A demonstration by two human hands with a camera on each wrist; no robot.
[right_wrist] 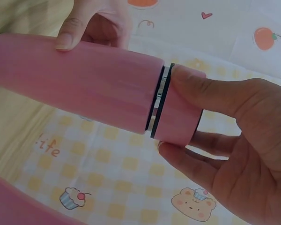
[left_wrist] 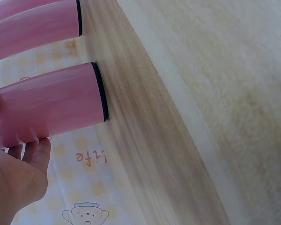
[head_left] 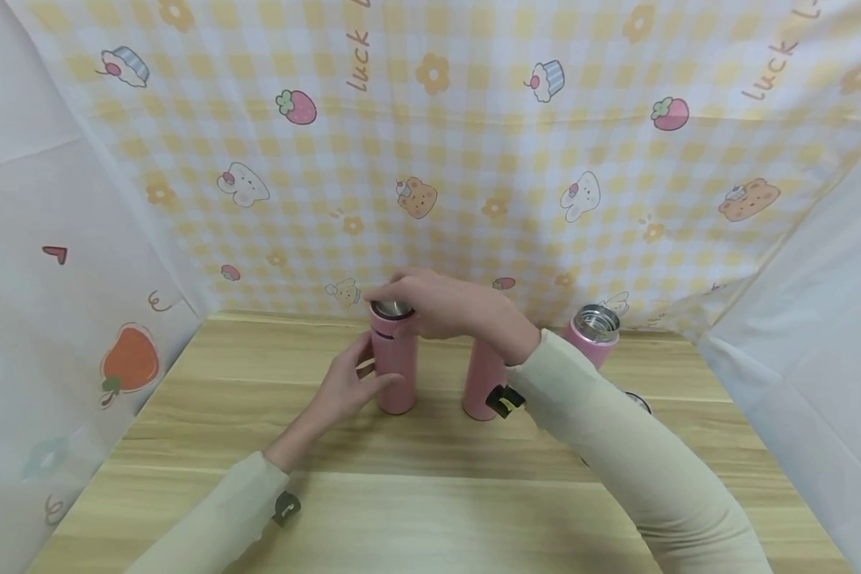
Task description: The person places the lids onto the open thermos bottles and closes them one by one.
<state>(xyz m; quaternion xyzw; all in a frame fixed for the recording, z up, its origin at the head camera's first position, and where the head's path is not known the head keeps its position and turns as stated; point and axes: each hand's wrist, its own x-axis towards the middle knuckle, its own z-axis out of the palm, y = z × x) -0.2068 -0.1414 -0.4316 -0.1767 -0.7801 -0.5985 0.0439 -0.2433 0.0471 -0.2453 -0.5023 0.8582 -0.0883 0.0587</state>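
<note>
Right hand [head_left: 438,303] gripped the pink cap [right_wrist: 185,108] from above, thumb on one side, fingers curled round the other. Left hand [head_left: 351,379] gripped the body of the same pink bottle [head_left: 396,375], thumb across the near side, fingers round the left side. Bottle stood upright on the wood-grain table [head_left: 402,446], leftmost of three in a row toward the far edge. Cap sat at its top; a thin silver band [right_wrist: 159,97] showed between cap and body, dark rings either side. Middle bottle [head_left: 481,383], also pink and upright, stood just right of it, apart, upper part behind the right forearm. Right bottle [head_left: 592,339], pink, had its silver-rimmed mouth open upward; lower part hidden by the right sleeve [head_left: 603,422]. A dark curved rim [head_left: 640,401] poked out past that sleeve, on the table at right; mostly covered, couldn't tell what it was. Left sleeve [head_left: 218,510] came in from near left. Both sleeves were pale, each with a small black clip [head_left: 505,400] beside it. Yellow-and-white checked cloth [head_left: 466,143] with cupcakes, strawberries and bears hung at the far side; white cloth [head_left: 29,263] on the left, printed too.
</note>
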